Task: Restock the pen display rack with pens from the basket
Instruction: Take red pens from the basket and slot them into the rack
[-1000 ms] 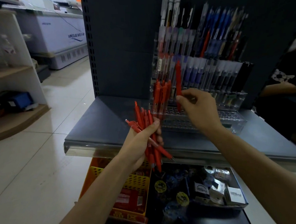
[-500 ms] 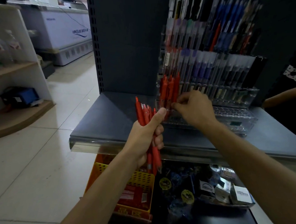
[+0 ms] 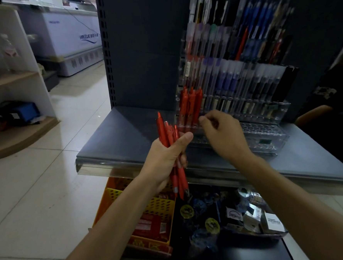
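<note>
1. My left hand (image 3: 166,158) grips a bundle of red plastic pens (image 3: 162,130), fingers and thumb curled tight round the barrels.
2. The bundle stands near upright, in front of the edge of the grey metal shelf (image 3: 117,137) and above the yellow perforated plastic basket (image 3: 161,206) below.
3. The clear acrylic tiered pen display rack (image 3: 265,108) stands on the shelf.
4. A group of red pens already slotted (image 3: 191,106) stands in the rack's lower left compartments.
5. My right hand (image 3: 223,134) sits at the foot of that group, its fingers curled. I cannot tell whether they pinch a pen.
6. Upper tiers hold blue, purple and black pens.
</note>
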Demonstrator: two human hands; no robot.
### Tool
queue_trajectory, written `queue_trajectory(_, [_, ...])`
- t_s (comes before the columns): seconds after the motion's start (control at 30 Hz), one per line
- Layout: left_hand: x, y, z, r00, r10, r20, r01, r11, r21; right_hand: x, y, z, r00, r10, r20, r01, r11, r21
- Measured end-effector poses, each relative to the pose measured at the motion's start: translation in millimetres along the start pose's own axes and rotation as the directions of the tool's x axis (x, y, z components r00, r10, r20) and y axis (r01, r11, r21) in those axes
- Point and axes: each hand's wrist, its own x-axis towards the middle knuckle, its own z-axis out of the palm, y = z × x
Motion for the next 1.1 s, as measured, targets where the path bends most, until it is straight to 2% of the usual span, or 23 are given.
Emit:
queue_trajectory(0.1, [0.4,0.0,-2.7,0.999,0.034,-0.008,-0.033,0.999,0.041,-14.5,-9.9,-4.1,0.987,-0.087,0.132,0.067,0.986,0.151])
queue_trajectory(0.17, [-1.4,-0.5,-2.1,0.997,0.074,0.033,-0.078,0.989,0.126,-17.4,-17.7,-5.3,0.967,-0.096,0.236,0.039,0.971,0.234])
queue_trajectory(0.3, [-5.6,-2.6,2.1,0.986,0.155,0.069,-0.169,0.933,0.319,-13.7,-27.2,-3.8,0.903,-0.089,0.419,0.034,0.990,0.138])
queue_trajectory(0.47, [-6.2,-1.3,0.8,0.988,0.111,0.107,-0.141,0.930,0.339,-12.6,-28.1,-7.6,0.898,-0.091,0.430,0.078,0.996,0.048])
queue_trajectory(0.57, [-7.7,0.0,0.2,0.990,0.069,0.126,-0.109,0.931,0.347,-13.1,-29.2,-15.6,0.895,-0.031,0.445,-0.020,0.994,0.110])
queue_trajectory(0.7, [-8.9,1.1,1.5,0.987,0.098,0.124,-0.136,0.925,0.354,-15.1,-39.0,-18.7,0.871,0.015,0.491,-0.150,0.960,0.236])
queue_trajectory(0.8, [-8.0,2.8,-1.2,0.986,0.117,0.116,-0.150,0.928,0.342,-11.2,-45.5,-19.3,0.882,0.040,0.469,-0.205,0.930,0.306])
queue_trajectory(0.93, [-5.8,2.8,-9.1,0.994,0.080,0.074,-0.101,0.933,0.345,0.3,-45.7,-33.1,0.926,0.120,0.357,-0.277,0.858,0.432])
queue_trajectory(1.03, [-6.1,2.4,-11.0,0.997,0.054,0.046,-0.066,0.948,0.311,13.2,-43.0,-46.5,0.971,0.160,0.178,-0.231,0.815,0.531])
queue_trajectory(1.1, [-7.3,2.8,-11.1,0.999,0.036,0.029,-0.043,0.955,0.293,22.5,-39.9,-54.5,0.987,0.154,0.043,-0.154,0.838,0.523])
